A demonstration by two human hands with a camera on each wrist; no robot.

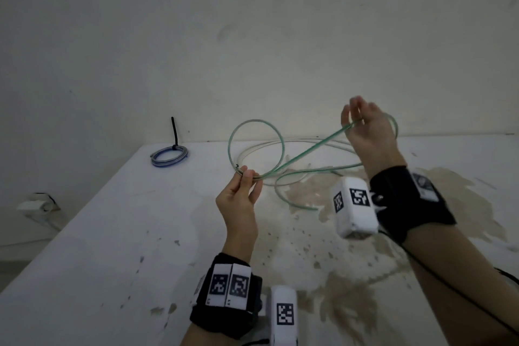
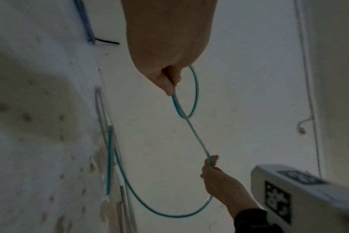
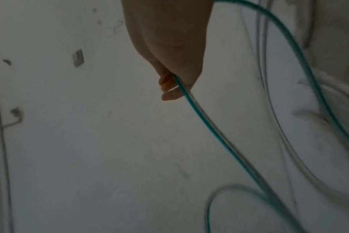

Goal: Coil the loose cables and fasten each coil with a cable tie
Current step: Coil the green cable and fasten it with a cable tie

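Note:
A green cable (image 1: 302,153) runs between both hands above the white table (image 1: 112,233). My left hand (image 1: 244,180) pinches it where one upright loop (image 1: 255,132) crosses itself, also seen from the left wrist (image 2: 172,83). My right hand (image 1: 362,121) is raised at the right and grips the same cable (image 3: 189,100) further along, fingers curled round it. The rest of the green cable (image 1: 286,194) trails onto the table. A white cable (image 1: 303,143) lies loose behind it. A blue coil (image 1: 169,156) bound with a black cable tie (image 1: 174,132) lies at the far left.
The table carries brown stains (image 1: 351,275) at the right and front. A plain wall (image 1: 252,36) rises directly behind it. A white fitting (image 1: 39,205) sits low on the wall left of the table.

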